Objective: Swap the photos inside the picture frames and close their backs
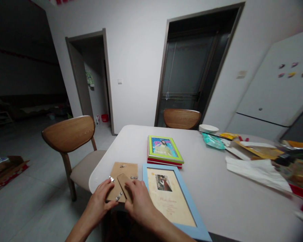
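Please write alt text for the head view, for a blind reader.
A left hand and a right hand touch a brown frame backing with metal clips at the near edge of a white table. A blue picture frame lies to its right, a stack of coloured frames behind.

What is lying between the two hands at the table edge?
In the head view, the brown stand flap of the frame back lies between the left hand and the right hand.

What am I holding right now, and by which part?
The brown backing board, flat on the table, at its near end: left hand at the left edge, right hand by its stand flap. Actual grip cannot be told.
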Action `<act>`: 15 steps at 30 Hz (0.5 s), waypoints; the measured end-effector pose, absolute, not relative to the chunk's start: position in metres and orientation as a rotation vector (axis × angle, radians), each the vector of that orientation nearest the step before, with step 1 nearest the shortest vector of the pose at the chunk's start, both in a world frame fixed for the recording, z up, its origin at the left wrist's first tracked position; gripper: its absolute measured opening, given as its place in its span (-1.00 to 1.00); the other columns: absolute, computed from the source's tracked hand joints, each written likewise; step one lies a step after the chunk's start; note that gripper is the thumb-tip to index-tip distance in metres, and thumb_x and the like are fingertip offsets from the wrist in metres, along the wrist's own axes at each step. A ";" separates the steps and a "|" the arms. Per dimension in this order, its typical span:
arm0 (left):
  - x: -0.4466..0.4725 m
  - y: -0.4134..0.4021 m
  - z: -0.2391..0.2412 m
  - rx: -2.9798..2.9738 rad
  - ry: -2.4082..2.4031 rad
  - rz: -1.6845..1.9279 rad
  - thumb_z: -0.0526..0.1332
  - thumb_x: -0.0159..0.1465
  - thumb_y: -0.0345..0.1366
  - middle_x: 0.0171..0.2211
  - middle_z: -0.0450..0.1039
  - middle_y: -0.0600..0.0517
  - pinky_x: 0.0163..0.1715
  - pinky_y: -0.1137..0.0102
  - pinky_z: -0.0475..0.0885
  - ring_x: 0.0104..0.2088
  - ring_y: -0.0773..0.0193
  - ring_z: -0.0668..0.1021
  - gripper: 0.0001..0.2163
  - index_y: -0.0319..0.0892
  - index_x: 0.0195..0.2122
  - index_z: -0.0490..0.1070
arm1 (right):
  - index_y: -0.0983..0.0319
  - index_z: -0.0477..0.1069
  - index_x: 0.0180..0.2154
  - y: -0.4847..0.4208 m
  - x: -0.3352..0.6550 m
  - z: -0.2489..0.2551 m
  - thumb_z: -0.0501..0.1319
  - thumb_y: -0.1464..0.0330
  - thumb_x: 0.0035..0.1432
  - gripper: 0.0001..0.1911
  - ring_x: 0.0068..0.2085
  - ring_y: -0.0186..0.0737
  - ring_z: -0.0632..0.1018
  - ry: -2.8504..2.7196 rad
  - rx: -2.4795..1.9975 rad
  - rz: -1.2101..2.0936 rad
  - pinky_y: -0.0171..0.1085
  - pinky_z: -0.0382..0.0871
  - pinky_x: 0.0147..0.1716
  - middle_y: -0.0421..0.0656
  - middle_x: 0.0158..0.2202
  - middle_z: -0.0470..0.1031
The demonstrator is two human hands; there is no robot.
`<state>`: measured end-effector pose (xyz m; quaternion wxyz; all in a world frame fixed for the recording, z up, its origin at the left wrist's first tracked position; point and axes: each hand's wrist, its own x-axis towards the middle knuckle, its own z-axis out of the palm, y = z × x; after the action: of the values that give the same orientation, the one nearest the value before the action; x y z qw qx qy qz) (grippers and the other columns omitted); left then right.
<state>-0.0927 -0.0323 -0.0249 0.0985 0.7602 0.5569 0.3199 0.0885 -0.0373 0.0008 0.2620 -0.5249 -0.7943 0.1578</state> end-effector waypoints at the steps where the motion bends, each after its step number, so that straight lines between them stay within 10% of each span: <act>1: -0.089 -0.032 -0.018 2.241 1.632 0.966 0.25 -0.05 -0.32 -0.03 0.31 -0.09 -0.03 0.20 0.27 -0.03 0.11 0.36 -0.64 -0.15 -0.17 0.34 | 0.22 0.27 -0.13 -0.037 0.094 0.005 0.09 0.48 -0.21 -0.53 -0.16 -0.14 0.31 -2.100 -1.383 0.471 -0.21 0.18 -0.18 -0.08 -0.19 0.32; 15: 0.031 -0.069 -0.002 2.255 1.151 0.771 0.30 -0.07 -0.28 0.05 0.20 -0.16 0.04 0.20 0.16 0.06 0.09 0.23 -0.54 -0.22 -0.11 0.29 | 0.11 0.40 -0.24 -0.089 0.247 0.012 0.06 0.42 -0.21 -0.61 -0.05 -0.08 0.32 -2.063 -1.554 0.519 -0.09 0.18 -0.06 -0.07 -0.10 0.33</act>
<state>0.0311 -0.0692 -0.0017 0.2450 0.8261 0.4216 0.2823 0.2469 -0.0886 0.0120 0.2508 -0.5710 -0.7582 0.1905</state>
